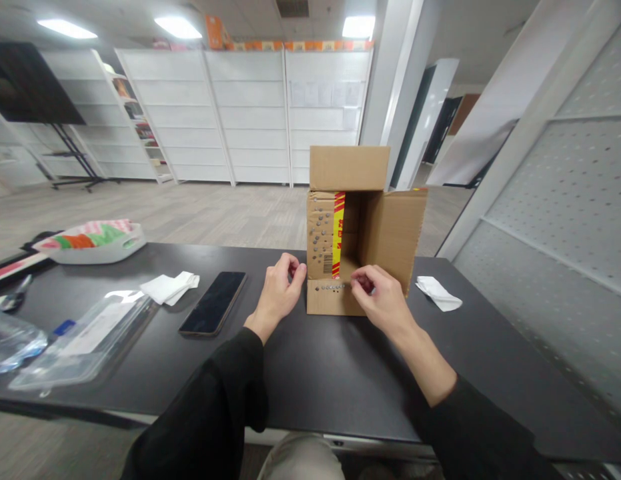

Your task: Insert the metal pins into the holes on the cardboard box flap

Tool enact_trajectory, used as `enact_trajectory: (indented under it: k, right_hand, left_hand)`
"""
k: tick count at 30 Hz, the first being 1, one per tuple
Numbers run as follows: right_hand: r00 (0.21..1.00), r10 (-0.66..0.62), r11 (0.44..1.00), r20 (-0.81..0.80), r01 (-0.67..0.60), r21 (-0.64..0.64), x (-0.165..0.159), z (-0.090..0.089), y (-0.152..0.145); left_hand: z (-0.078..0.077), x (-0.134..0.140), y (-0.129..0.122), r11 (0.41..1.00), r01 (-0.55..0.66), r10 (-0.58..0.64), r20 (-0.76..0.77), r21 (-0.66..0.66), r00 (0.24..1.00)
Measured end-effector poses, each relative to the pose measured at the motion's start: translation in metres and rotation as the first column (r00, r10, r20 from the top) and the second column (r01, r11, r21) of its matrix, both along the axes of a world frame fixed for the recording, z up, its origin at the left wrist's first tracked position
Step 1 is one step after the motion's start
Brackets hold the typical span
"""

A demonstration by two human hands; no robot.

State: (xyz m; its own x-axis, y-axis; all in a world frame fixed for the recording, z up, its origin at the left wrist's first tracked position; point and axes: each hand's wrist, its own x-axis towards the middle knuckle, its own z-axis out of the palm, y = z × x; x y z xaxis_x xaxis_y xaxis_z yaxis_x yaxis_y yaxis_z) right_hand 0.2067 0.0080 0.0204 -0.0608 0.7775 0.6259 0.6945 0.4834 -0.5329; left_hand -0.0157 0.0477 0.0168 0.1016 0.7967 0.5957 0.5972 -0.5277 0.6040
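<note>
An open cardboard box [397,230] stands on the dark table, its opening facing me and its flaps spread. Small round grey heads [319,233] dot its left flap, beside a yellow and red tape strip [339,233]. A row of similar small heads [333,287] runs along the bottom flap [335,305]. My right hand [383,297] is closed in a pinch over that flap, at the right end of the row; whatever is between its fingertips is hidden. Just left of the box, my left hand [281,288] has curled fingers, thumb against forefinger, their contents not visible.
A black phone [213,303] lies left of my left hand, near a crumpled tissue [170,287] and a clear plastic case [87,343]. Farther left are a plastic bottle [13,343] and a white basket [97,247]. Another tissue [439,293] lies right of the box.
</note>
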Motion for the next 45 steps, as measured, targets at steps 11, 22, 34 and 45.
enact_trajectory:
  k: [11,22,34,45]
  right_hand:
    - [0.999,0.005,0.996,0.041,-0.001,-0.089,-0.0001,-0.0031,0.0013]
    - [0.997,-0.028,0.993,0.075,0.037,-0.112,0.0017,-0.0064,0.0026]
    - [0.994,-0.091,0.967,0.067,0.104,-0.233,-0.0004,-0.0031,-0.0007]
    - [0.984,-0.116,0.957,0.137,0.148,-0.248,0.0001,-0.0077,0.0014]
  left_hand:
    - [-0.0007,0.0,0.0001,1.0,0.002,-0.002,0.002,-0.003,1.0]
    - [-0.001,-0.0001,0.001,1.0,0.004,-0.004,-0.003,0.003,1.0]
    - [0.0011,0.0003,-0.001,1.0,-0.003,0.003,-0.003,-0.008,1.0]
    - [0.0011,0.0002,-0.0009,1.0,0.001,-0.001,0.0,-0.009,1.0]
